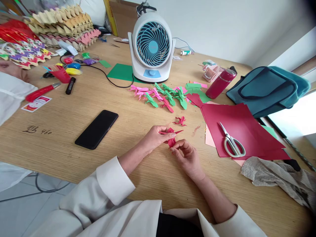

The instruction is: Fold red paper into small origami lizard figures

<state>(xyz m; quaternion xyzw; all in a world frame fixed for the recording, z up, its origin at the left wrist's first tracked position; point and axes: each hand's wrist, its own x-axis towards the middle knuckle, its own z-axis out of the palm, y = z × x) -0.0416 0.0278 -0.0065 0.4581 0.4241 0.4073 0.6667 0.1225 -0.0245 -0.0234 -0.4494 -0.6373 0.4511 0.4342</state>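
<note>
Between my two hands is a red folded paper figure (171, 142) with thin pointed arms sticking out sideways. My left hand (158, 135) pinches its upper part between thumb and fingers. At its lower end, my right hand (185, 156) has thumb and forefinger pressed together on the paper. Just beyond them on the table lies a finished-looking red origami figure (181, 120). Farther back is a pile of green and pink folded paper figures (169, 93), with one red piece (168, 104) at its front.
White-handled scissors (233, 144) rest on red paper sheets (256, 131) at the right. A black phone (97, 129) lies at the left. Behind stand a fan (153, 46), a red bottle (221, 83) and a teal bag (266, 89). Another person's sleeve (12, 93) shows at far left.
</note>
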